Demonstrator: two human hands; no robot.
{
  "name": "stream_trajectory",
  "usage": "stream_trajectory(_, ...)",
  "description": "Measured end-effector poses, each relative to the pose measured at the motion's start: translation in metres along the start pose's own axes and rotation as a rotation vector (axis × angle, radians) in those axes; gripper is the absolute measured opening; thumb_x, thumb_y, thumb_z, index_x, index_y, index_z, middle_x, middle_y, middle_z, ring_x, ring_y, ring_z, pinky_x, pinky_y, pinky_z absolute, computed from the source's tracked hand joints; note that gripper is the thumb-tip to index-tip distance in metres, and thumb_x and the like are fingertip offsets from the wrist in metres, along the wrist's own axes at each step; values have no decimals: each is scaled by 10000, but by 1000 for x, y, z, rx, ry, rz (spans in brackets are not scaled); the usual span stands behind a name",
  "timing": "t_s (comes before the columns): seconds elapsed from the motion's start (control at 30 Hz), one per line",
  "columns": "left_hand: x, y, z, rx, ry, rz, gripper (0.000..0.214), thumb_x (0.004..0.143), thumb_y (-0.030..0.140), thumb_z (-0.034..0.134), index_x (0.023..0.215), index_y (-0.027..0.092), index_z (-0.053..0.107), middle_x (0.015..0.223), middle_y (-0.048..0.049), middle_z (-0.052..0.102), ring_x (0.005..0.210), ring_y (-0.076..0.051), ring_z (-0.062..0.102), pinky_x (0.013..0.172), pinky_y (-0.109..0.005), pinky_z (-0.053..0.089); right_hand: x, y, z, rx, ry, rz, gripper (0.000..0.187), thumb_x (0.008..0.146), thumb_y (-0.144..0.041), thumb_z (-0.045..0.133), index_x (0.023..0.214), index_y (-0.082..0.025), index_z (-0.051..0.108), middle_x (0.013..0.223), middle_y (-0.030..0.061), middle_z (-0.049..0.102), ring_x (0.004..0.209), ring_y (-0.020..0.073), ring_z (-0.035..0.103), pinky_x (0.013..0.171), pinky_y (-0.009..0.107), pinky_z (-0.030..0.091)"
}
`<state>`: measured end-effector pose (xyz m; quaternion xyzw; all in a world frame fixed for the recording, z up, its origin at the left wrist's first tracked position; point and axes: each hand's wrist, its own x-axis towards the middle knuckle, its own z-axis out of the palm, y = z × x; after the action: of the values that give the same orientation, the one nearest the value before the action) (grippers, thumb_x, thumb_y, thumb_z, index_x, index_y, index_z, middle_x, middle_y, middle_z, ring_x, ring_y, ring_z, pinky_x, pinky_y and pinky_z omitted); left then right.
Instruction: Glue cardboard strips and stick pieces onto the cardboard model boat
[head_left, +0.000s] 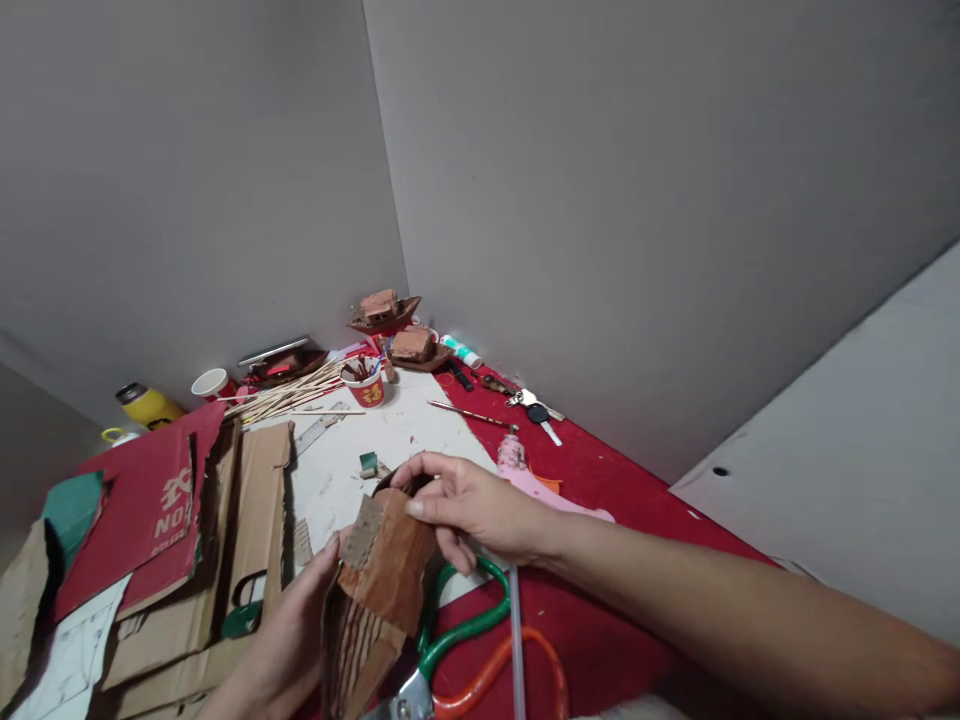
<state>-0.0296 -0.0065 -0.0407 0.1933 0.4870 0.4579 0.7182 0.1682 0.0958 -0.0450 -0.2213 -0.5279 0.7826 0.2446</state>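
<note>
A brown cardboard model boat (401, 570) with a curved orange-brown roof and ridged strips is tilted between my hands, low in the middle. My left hand (289, 625) grips its left side, the thumb lying along the edge. My right hand (469, 500) pinches the roof's upper edge between thumb and fingers, near a small grey-brown cardboard piece (365, 532) on the roof. Under my right hand lie scissors with one green handle (469, 635) and one orange handle (551, 655). A clear glue stick (517, 640) crosses them. The boat's lower end is partly hidden by my left hand.
Cut cardboard (259, 500) and red board (142, 510) pile up on the left. A pink glue gun (536, 490), keys (538, 412) and a brush (472, 414) lie right. Behind are a red cup (367, 388), wooden sticks (300, 388) and model boats (416, 347) by the wall.
</note>
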Motion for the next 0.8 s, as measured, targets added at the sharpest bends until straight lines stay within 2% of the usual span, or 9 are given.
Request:
stream_trajectory(0.1, -7, -1, 9, -4, -27, -142, 552, 790, 537, 636, 1193, 161, 668, 988, -111, 768, 1006, -330, 695, 901, -438, 510, -3, 0, 12, -37, -34, -9, 359, 802, -401, 643, 1032, -210, 444, 609, -111, 569, 321, 58, 534, 308, 127, 350)
stream_trajectory(0.17, -12, -2, 12, -16, 18, -200, 604, 783, 557, 621, 1212, 134, 651, 893, -118, 778, 881, -327, 730, 795, -421, 552, -11, -8, 18, -121, -28, -4, 381, 821, -380, 634, 1105, -207, 449, 913, -9, 644, 413, 43, 586, 335, 130, 376)
stream_trajectory(0.27, -16, -3, 9, -52, 113, -239, 588, 838, 525, 554, 1211, 79, 639, 762, -121, 774, 666, -280, 741, 628, -353, 569, -36, -25, 19, -287, 53, -22, 429, 867, -373, 600, 1245, -233, 453, 1323, 116, 521, 622, 61, 648, 435, 153, 446)
stream_trajectory(0.33, -14, -4, 5, -75, 112, -225, 584, 878, 500, 498, 1220, 42, 621, 741, -134, 769, 576, -263, 724, 529, -327, 553, -57, -32, 10, -432, 171, -75, 462, 898, -403, 556, 1315, -238, 446, 1299, 124, 555, 748, 119, 659, 543, 213, 507)
stream_trajectory(0.4, -11, -4, 0, -96, 69, -187, 584, 893, 479, 478, 1249, 30, 592, 786, -153, 770, 592, -276, 727, 488, -330, 544, -77, -30, -6, -713, 325, -159, 445, 917, -444, 515, 1286, -196, 513, 1245, 132, 608, 914, 195, 652, 765, 328, 544)
stream_trajectory(0.5, -6, -2, -3, -127, 25, -102, 540, 888, 418, 502, 1287, 60, 564, 880, -155, 771, 722, -299, 742, 590, -371, 578, -99, -12, -34, -1211, 512, -152, 444, 919, -462, 471, 1249, -182, 569, 1284, 152, 602, 1122, 297, 586, 926, 445, 483)
stream_trajectory(0.57, -5, 0, -4, -146, 20, -66, 507, 892, 378, 500, 1297, 79, 557, 913, -142, 771, 791, -296, 742, 694, -394, 584, -108, 2, -48, -1397, 496, -88, 441, 920, -444, 456, 1240, -165, 577, 1280, 164, 604, 1157, 318, 565, 962, 474, 461)
stream_trajectory(0.7, -5, 2, -5, -169, 7, -56, 497, 893, 358, 497, 1296, 73, 552, 924, -137, 771, 859, -295, 733, 783, -409, 572, -112, 20, -58, -1538, 474, -33, 444, 917, -391, 435, 1260, -136, 558, 1276, 181, 596, 1155, 314, 570, 972, 464, 464)
stream_trajectory(0.8, -5, 2, -7, -185, -29, -63, 512, 882, 382, 515, 1287, 73, 558, 931, -141, 767, 867, -301, 729, 789, -423, 569, -109, 26, -62, -1575, 506, -39, 426, 941, -365, 376, 1259, -144, 552, 1222, 175, 613, 1050, 292, 627, 861, 425, 525)
